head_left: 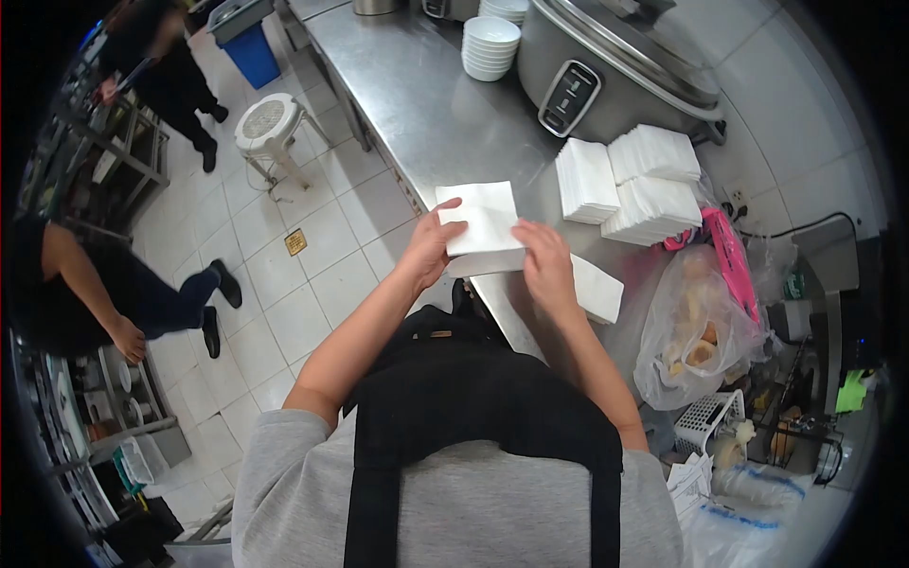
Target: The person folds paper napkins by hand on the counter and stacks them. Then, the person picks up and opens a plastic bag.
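Observation:
A white napkin stack (481, 213) is held between my hands over the front edge of the steel counter. Around its left side my left hand (435, 244) is closed, thumb and a finger on top. My right hand (546, 254) grips its right edge with bent fingers. Beside my right wrist another white folded stack (597, 289) lies on the counter, partly behind my forearm. Farther right stand several piles of folded white napkins (653, 185), next to the large grey cooker.
Behind the napkins sits a grey cooker (606, 80), with white bowls (490, 47) beside it. A plastic bag of bread (696, 331) lies at the right. On the floor side are a white stool (275, 128), a blue bin (248, 47) and two people.

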The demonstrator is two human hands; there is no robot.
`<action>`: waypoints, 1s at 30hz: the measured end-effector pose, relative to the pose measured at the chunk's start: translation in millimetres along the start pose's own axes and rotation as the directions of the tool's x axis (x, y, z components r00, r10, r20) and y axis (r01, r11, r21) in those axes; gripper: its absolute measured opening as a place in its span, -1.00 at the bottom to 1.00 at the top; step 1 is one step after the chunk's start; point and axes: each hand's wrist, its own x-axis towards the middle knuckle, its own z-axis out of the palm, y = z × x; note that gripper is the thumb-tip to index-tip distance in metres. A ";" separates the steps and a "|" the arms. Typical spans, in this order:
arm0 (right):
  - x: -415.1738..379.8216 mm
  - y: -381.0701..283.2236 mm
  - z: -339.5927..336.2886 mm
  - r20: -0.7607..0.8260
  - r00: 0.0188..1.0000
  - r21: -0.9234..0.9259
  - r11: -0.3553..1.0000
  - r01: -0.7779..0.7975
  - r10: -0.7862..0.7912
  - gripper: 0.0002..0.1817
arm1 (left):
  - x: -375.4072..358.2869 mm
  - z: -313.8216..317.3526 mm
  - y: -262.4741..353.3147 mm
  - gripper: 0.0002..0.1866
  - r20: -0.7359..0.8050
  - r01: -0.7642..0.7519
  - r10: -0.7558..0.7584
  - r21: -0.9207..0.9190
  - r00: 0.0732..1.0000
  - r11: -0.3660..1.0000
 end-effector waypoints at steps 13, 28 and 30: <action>-77.7 65.6 -95.8 -0.133 0.667 0.604 0.593 -0.532 0.733 -0.44 | 41.3 110.6 -59.1 -0.53 0.453 -0.383 -0.002 0.755 0.891 0.532; -101.4 76.0 -68.4 -0.190 0.603 0.573 0.586 -0.573 0.775 -0.44 | 40.7 89.5 -101.3 -0.27 0.468 -0.561 0.312 0.656 0.827 0.505; -104.5 75.9 -70.9 -0.098 0.602 0.655 0.507 -0.561 0.793 -0.41 | 34.4 93.7 -106.2 -0.23 0.412 -0.406 0.169 0.603 0.896 0.687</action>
